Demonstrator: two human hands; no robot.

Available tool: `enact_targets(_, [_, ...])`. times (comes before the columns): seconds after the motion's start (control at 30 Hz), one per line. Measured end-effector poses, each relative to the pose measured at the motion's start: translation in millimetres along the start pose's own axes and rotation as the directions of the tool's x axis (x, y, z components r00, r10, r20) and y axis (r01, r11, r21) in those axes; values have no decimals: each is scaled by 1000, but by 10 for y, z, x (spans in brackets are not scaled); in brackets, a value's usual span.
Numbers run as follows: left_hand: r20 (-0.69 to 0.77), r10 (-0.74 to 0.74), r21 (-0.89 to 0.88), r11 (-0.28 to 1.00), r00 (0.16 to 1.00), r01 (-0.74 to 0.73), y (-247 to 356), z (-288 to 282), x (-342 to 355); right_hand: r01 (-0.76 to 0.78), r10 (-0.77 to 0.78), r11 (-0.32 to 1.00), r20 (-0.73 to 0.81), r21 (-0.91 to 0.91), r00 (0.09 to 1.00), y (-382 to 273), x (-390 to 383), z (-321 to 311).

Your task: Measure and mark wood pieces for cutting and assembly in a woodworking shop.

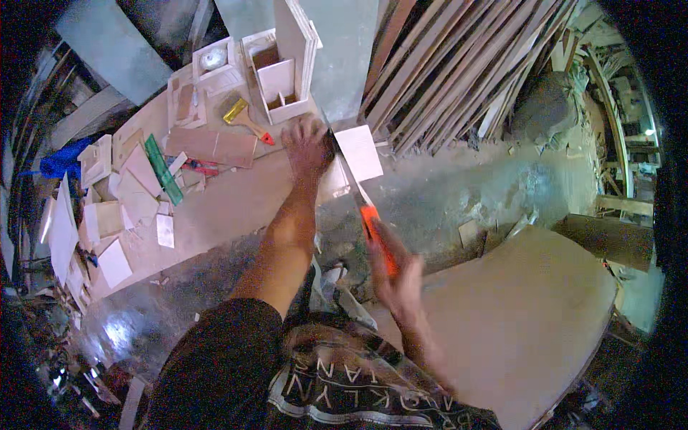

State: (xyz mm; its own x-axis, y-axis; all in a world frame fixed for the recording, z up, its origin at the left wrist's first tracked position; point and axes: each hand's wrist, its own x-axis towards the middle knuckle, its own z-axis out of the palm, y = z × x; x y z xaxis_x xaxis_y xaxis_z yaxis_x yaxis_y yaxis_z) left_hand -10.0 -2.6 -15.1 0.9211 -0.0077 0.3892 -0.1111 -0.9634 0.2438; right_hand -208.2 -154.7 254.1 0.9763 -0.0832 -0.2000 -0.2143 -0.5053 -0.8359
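Observation:
My right hand is closed around the orange handle of a handsaw. The saw's narrow blade runs away from me, along the left side of a pale rectangular wood board that juts past the bench edge. Just left of the blade, my left hand presses down with its fingers spread, near the bench edge. What lies under its palm is mostly hidden. Beyond that hand stands a pale wooden box with compartments.
A yellow paintbrush with a red-tipped handle, a green strip and several wood offcuts lie on the bench. Long wood strips lean at the back right. A large brown board is at the lower right.

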Motion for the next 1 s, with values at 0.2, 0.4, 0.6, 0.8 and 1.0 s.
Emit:
enact_targets(0.2, [32,-49,-99,994,998,52,46,-55,44,-107,107,994,11,30,994,5,-243,-109])
enact_targets(0.4, [12,17,-68,998,1000,-16,41,-101,73,-11,16,994,45,-109,999,570,181,353])
enact_targets(0.6, [-49,0,-35,999,999,-1,103,-126,91,-156,152,983,44,92,987,237,-736,-317])
enact_targets(0.8, [-46,47,2,999,998,-47,99,-201,97,-48,53,997,90,-64,995,792,307,361])
enact_targets(1.0, [-118,45,-68,996,992,-53,119,-213,133,140,-139,990,-44,33,989,406,-225,-26])
